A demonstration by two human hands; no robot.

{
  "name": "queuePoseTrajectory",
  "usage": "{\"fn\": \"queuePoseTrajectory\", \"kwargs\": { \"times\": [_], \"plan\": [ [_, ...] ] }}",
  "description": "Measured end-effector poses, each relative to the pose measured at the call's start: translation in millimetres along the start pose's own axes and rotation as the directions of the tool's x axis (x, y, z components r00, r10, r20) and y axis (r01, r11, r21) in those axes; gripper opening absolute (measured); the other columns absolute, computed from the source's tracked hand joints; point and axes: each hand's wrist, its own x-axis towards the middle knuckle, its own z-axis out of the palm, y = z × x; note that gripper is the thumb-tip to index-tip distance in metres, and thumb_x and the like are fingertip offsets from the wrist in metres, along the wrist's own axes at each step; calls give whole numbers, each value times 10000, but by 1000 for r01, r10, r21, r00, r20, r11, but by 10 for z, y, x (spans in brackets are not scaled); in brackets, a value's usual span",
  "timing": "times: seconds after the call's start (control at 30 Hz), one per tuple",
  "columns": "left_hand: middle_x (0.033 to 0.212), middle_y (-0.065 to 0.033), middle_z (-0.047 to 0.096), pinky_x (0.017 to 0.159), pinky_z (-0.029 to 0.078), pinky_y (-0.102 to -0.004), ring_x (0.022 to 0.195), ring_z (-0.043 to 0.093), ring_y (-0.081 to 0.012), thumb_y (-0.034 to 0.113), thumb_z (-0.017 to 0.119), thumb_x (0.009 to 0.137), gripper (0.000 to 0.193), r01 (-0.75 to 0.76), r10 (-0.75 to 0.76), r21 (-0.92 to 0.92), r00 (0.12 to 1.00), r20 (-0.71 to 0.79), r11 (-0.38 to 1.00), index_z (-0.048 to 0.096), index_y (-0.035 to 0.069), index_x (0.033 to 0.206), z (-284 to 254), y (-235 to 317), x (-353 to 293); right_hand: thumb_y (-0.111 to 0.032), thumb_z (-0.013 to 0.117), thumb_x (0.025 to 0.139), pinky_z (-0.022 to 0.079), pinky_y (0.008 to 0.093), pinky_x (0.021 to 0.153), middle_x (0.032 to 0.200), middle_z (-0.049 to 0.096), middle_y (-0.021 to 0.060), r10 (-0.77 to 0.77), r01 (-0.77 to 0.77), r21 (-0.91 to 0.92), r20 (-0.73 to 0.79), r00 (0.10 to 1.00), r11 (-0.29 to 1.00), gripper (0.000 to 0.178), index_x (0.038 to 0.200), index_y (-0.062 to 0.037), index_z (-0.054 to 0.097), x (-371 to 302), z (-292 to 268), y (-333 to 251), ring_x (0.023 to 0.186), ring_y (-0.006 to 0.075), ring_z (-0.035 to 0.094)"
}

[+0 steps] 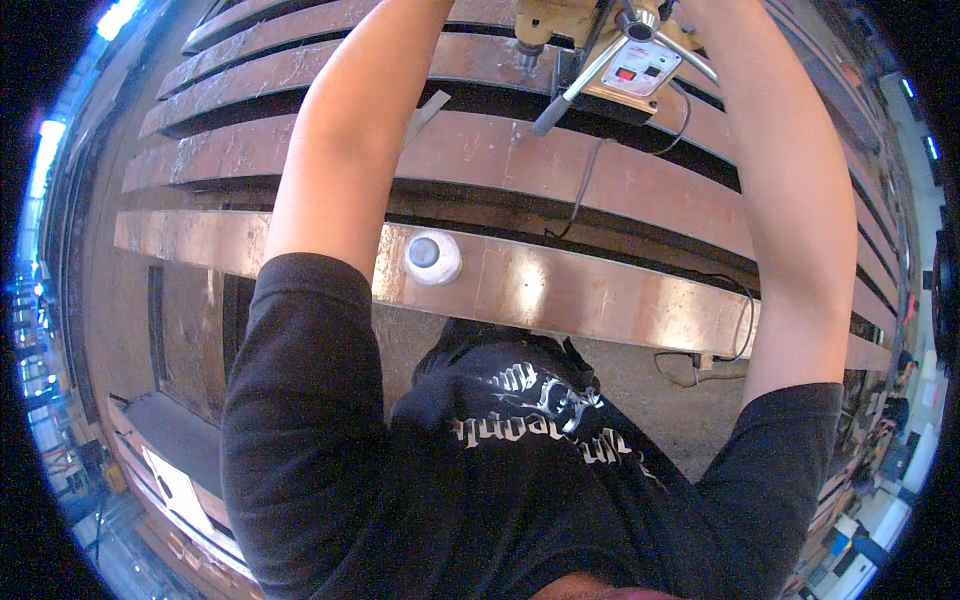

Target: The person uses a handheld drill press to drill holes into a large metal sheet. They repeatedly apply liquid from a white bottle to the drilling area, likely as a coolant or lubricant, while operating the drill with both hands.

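Observation:
Both my forearms reach away past the upper edge, so neither of my hands is in view. Between the forearms stands a magnetic drill [628, 75] with a grey control panel and a red switch. Its chuck [527, 60] points down over a brown steel beam, and a feed handle [555, 112] with a dark grip slants toward me. My right wrist is nearest to the drill's right side. Beside my left forearm, a flat grey strip [430, 112] lies over a gap between the beams.
Several long steel beams [480, 140] run side by side with dark gaps between them. A clear bottle with a bluish cap [432, 258] stands on the nearest beam [580, 295]. A black cable [590, 175] trails from the drill over the beams, near a connector [705, 362].

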Motion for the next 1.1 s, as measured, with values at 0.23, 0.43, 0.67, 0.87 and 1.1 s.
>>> {"fn": "queuePoseTrajectory", "kwargs": {
  "times": [0.23, 0.43, 0.67, 0.87, 1.1],
  "plan": [
    [1281, -120, 641, 891, 510, -350, 1134, 594, -201, 327, 789, 911, 656, 4, -4, 2, 1000, 3, 1000, 532, 18, 1429, -24, 2, -68, -383, 666, 965, 460, 273, 605, 729, 647, 47, 65, -54, -44, 286, 956, 998, 369, 827, -46, 724, -103, 15, -179, 640, 121, 561],
    [1317, -135, 623, 933, 492, -369, 1178, 576, -222, 351, 777, 916, 669, 7, -7, -2, 1000, 7, 1000, 525, 24, 1443, -8, -14, -100, -478, 616, 902, 503, 355, 673, 754, 679, 98, -3, 96, -352, 256, 967, 931, 449, 877, -49, 748, -79, 131, -189, 694, 187, 624],
    [1359, -153, 602, 982, 470, -390, 1230, 555, -246, 378, 764, 923, 685, 7, -7, -1, 1000, 5, 1000, 516, 31, 1458, -13, -25, -126, -464, 605, 899, 519, 374, 746, 826, 715, 119, 53, 66, -394, 285, 957, 917, 452, 891, -42, 765, -34, 218, -211, 780, 222, 655],
    [1394, -168, 584, 1024, 451, -409, 1275, 537, -266, 402, 752, 929, 699, 7, -7, -7, 1000, 6, 1000, 509, 36, 1472, 11, -54, -147, -455, 609, 899, 524, 383, 771, 846, 727, 131, 10, 127, -428, 304, 953, 895, 446, 901, -39, 769, 2, 255, -145, 807, 234, 668],
    [1436, -186, 563, 1073, 429, -431, 1326, 516, -290, 429, 738, 935, 715, 12, -12, -2, 1000, -3, 1000, 500, 43, 1488, 21, -86, -147, -444, 613, 898, 530, 393, 800, 870, 740, 145, -44, 199, -461, 325, 945, 864, 439, 911, -35, 773, 50, 289, -118, 838, 248, 684]
  ]
}}
